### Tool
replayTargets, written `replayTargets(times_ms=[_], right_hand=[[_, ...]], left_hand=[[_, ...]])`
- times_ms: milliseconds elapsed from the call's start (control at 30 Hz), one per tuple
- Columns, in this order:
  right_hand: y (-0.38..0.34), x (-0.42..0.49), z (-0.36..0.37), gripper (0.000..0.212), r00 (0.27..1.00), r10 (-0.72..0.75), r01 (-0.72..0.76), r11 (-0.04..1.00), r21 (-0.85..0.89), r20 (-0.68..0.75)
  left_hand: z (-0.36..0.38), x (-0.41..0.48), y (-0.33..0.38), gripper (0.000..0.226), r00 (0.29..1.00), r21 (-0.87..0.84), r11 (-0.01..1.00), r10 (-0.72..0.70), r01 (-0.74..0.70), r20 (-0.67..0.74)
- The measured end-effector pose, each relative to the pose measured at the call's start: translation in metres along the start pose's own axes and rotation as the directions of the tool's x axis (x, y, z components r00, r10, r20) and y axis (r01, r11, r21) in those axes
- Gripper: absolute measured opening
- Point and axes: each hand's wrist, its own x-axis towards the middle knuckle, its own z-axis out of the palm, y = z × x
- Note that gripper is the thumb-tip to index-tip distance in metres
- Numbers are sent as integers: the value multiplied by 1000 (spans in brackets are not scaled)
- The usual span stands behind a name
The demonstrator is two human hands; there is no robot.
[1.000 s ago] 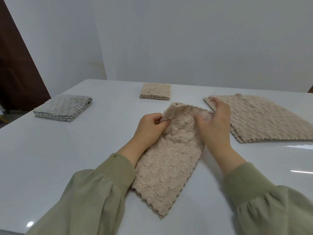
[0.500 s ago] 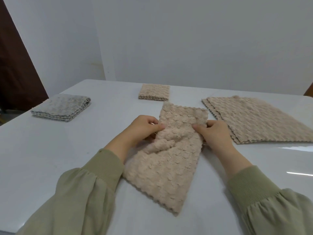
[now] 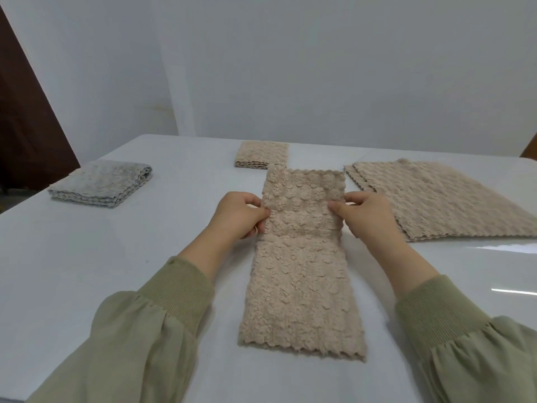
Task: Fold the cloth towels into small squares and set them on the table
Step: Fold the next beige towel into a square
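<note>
A beige towel (image 3: 299,271) is seen laid flat on the white counter (image 3: 116,271), folded into a long narrow strip that runs straight away from the person, with its near end close to the counter's front edge and its far end just short of a small folded beige square (image 3: 261,155). The cloth is covered in a knobbly, bubbled pile, and both short ends are finished with a zigzag trim. A shallow crease is visible across the strip near the hands, and the part beyond it lies slightly raised and rumpled. The left long edge is pinched by the left hand (image 3: 236,216), thumb on top and fingers (image 3: 255,202) curled under the edge; the opposite edge is pinched in the same way by the right hand (image 3: 369,218). Both grips are placed on the far third of the strip, level with each other. Olive-green sleeves (image 3: 151,330) with ribbed cuffs are worn on both arms. To the right, just beside the strip, a stack of unfolded beige towels (image 3: 436,199) is spread flat, its scalloped edges stepped. Well to the left, a pile of folded grey towels (image 3: 101,183) is set near the counter's edge.
</note>
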Motion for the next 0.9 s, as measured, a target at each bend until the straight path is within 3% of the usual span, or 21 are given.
replayTargets(times_ms=[100, 200, 300, 367, 467, 567, 633, 800, 900], right_hand=[[-6, -4, 1, 6, 995, 66, -80, 976, 205, 73], [-10, -2, 5, 24, 998, 22, -43, 932, 360, 62], [-10, 2, 6, 28, 992, 22, -89, 818, 569, 123], [-7, 1, 6, 22, 979, 82, -179, 789, 587, 189], [5, -1, 9, 23, 963, 207, -264, 844, 466, 171], [9, -4, 8, 6, 969, 203, -244, 886, 395, 142], [8, -6, 7, 12, 965, 216, -259, 883, 392, 150], [2, -18, 2, 13, 945, 248, -309, 887, 342, 212], [4, -25, -3, 16, 948, 238, -283, 933, 220, 210]], left_hand=[[6, -4, 3, 16, 1000, -184, 983, 8, -9, -8], [10, -3, 6, 16, 1000, -431, 902, 8, -18, -25], [9, 1, 6, 18, 996, -699, 711, -11, 72, 92], [7, 2, 5, 22, 983, -773, 608, -72, 179, 171], [7, 2, 2, 25, 966, -737, 625, -133, 256, 222], [8, -4, 2, 43, 964, -576, 781, -127, 242, 233], [9, -9, 3, 56, 962, -470, 851, -136, 235, 236], [-1, -13, 7, 71, 964, -374, 900, -148, 224, 221], [-6, -18, 7, 75, 961, -221, 957, -132, 187, 242]])
